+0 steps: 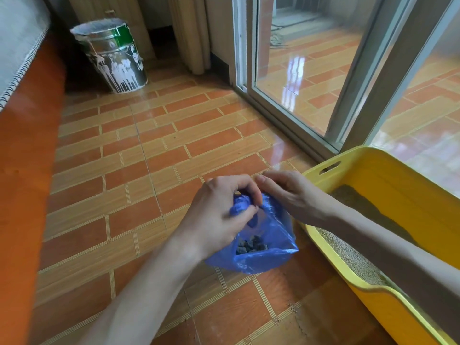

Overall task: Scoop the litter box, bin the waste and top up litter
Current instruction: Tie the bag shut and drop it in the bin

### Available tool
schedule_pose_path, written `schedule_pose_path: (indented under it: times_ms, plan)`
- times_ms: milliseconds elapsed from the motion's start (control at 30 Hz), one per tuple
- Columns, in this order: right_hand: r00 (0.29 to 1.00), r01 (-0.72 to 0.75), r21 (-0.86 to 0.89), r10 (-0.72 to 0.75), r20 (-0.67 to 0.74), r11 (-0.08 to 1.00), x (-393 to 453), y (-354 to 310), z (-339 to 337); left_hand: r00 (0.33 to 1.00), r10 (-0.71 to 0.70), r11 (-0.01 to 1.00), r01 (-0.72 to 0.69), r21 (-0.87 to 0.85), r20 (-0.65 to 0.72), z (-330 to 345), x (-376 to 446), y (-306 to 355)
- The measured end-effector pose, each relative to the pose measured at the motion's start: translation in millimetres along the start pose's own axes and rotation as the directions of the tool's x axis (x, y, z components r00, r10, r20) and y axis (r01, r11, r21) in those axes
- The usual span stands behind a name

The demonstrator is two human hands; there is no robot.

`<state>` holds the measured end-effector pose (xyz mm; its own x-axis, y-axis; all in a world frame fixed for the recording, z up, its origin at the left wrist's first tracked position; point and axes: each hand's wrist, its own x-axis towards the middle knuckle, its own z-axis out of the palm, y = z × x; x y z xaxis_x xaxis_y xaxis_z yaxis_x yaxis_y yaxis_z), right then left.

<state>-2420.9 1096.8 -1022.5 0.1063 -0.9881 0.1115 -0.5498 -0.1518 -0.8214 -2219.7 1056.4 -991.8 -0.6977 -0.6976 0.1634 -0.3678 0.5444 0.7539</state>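
Note:
A blue plastic bag (263,257) hangs just above the tiled floor at centre, with dark grey clumps of waste (251,246) lying in its bottom. My left hand (219,215) grips the bunched left part of the bag's mouth. My right hand (291,195) pinches the right edge of the mouth, and my right forearm crosses over the litter box. The yellow litter box (373,287) stands on the floor at right, holding beige litter (348,257). No scoop is in view.
A paint-splashed metal bucket (112,56) stands at the back left near a curtain (191,33). Sliding glass doors (311,70) run along the right behind the box. An orange ledge (22,170) borders the left side. Open tiled floor lies between.

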Motion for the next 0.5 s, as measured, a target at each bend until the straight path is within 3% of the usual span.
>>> schedule_pose_path:
  times_ms: [133, 233, 367, 500]
  plan:
    - [0.999, -0.026, 0.049, 0.028, -0.03, 0.998, 0.1, 6.4, 2.5, 0.982, 0.162, 0.949, -0.129, 0.286, -0.096, 2.6, -2.0, -1.9]
    - [0.994, -0.097, 0.137, 0.102, -0.032, 0.986, 0.4, 8.1, 4.5, 0.957, 0.253, 0.912, -0.187, 0.364, -0.143, 7.5, -1.6, -2.9]
    - [0.966, -0.258, 0.415, 0.245, 0.086, 0.872, 5.0, 4.4, 7.1, 0.943, 0.29, 0.927, -0.234, 0.292, -0.166, 11.9, 0.9, -15.8]
    - [0.97, -0.232, 0.595, 0.232, 0.079, 0.769, 12.2, -4.2, 11.0, 0.96, 0.255, 0.961, -0.236, 0.146, -0.121, 11.9, -2.6, -21.4]
